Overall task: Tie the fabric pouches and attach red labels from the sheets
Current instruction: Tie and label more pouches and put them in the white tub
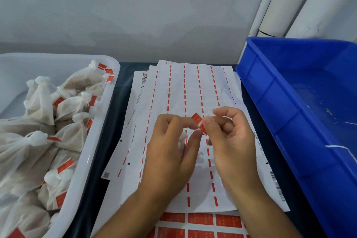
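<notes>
- left hand [172,152], centre of the frame: fingers curled, thumb and forefinger pinching one end of a red label [197,119]; a bit of white pouch [182,139] shows under the palm, mostly hidden.
- right hand [229,141], just right of centre: thumb and forefinger pinching the other end of the same label; other fingers loosely curled.
- red label: folded, held between both hands above the sheets, with a thin white string at the fold.
- used sheets [193,91], centre: a loose stack of white backing paper with red dashed strips, lying on the dark counter [123,91].
- full label sheet [204,224], bottom centre: rows of red labels, partly under the used stack.
- white tub [96,141], left of the frame: filled with tied pouches [40,100], many carrying red labels.
- blue bin [289,87], right of the frame: holds scraps of white string.
- white tubes [293,0], upper right, leaning against the wall.
</notes>
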Demonstrator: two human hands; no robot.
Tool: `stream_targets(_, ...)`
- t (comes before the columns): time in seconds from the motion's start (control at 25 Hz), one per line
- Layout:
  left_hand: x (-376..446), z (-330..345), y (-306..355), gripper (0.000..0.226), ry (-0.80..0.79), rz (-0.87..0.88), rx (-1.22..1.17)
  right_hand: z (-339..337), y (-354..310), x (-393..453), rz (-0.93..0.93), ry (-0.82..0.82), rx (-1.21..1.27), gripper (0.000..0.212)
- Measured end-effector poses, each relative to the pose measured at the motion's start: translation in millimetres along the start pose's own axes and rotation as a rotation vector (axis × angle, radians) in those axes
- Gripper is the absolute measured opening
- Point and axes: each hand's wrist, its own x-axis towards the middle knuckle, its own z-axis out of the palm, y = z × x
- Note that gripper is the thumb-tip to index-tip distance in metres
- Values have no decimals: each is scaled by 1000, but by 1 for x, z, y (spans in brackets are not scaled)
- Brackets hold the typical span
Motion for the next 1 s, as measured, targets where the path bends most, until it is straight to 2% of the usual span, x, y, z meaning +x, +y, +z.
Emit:
stream_targets(0.28,2,-4,-3,18,85,-56,-30,2,-4,-2,-49,-25,-19,27)
stream_targets(0.56,2,-4,-5,13,87,-134,-63,1,0,-1,-125,-70,-90,17)
stream_targets(0.68,3,-4,-5,7,81,-149,-69,0,0,1,-132,-67,-141,22)
stream_targets(0.84,4,-5,-7,5,49,-186,-130,-5,0,7,-70,-195,-182,35)
stream_targets(1.0,4,-5,-7,2,-11,-192,-163,-7,-2,9,-15,-297,-99,20)
